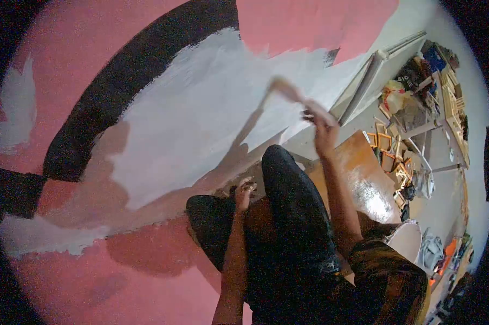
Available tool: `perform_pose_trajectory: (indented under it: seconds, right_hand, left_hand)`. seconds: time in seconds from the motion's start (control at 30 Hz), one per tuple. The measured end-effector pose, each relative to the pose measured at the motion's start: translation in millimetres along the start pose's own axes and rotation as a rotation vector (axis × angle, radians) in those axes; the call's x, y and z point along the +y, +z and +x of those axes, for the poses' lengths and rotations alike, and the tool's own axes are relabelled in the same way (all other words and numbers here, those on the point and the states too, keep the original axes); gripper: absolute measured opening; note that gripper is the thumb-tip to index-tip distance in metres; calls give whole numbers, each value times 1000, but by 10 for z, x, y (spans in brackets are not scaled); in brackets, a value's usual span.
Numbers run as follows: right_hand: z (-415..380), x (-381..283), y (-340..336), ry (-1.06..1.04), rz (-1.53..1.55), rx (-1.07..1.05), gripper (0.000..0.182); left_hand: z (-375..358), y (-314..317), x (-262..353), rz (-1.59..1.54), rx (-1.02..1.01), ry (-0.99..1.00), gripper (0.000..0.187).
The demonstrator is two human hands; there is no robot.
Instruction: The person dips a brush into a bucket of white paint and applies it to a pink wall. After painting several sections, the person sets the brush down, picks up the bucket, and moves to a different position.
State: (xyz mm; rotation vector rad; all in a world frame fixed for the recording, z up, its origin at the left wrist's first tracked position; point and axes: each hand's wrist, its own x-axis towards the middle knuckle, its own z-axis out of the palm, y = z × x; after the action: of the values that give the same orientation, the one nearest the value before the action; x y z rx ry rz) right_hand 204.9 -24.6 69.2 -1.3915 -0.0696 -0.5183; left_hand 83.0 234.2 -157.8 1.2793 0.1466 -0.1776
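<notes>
Dark trousered knees [287, 216] fill the near view; left hand [243, 190] rests loosely curled on one knee, holding nothing I can make out. Right hand [323, 120] is closed on a blurred brush [287, 91] against the wet white patch [201, 124] on the pink wall [147, 271]. A fast stroke could spatter the wooden board [363, 173] below.

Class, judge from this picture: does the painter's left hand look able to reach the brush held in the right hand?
Probably yes. The left hand rests by the knee, apart from the brush in the right hand; nothing lies between.
</notes>
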Motion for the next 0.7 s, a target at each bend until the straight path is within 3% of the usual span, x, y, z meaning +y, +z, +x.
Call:
perform_pose_trajectory:
  seconds: [0.03, 0.1, 0.13, 0.2, 0.33, 0.43, 0.5, 0.53, 0.57, 0.7]
  right_hand:
    - [60, 261, -389, -70, -145, 85, 27]
    - [174, 185, -782, -178, -163, 348, 29]
    - [190, 356, -1109, -104, -192, 444, 30]
    - [123, 181, -1166, -83, -321, 438, 28]
    - [-176, -187, -511, -51, -359, 63, 26]
    - [-444, -349, 198, -42, -344, -294, 15]
    - [-672, -225, 646, -333, -243, -453, 18]
    - [-731, -374, 876, -345, -252, -489, 21]
    - [-827, -413, 1047, -111, -80, -578, 27]
    - [-744, -396, 1285, -194, -151, -750, 28]
  left_hand:
    - [-23, 37, 41, -52, -19, -20, 41]
    - [-18, 72, 99, 10, 7, -72, 37]
    - [-6, 103, 136, 43, 19, -97, 35]
    - [-14, 215, 301, 201, 29, -141, 33]
    - [-61, 315, 485, 359, 22, -151, 31]
    - [-75, 208, 386, 95, -38, -233, 32]
    - [-48, 98, 217, -57, -53, -265, 32]
    - [-36, 38, 79, -103, -30, -249, 32]
    - [-27, -24, -54, -152, -8, -232, 32]
    - [-7, -94, -297, -327, 27, -240, 32]
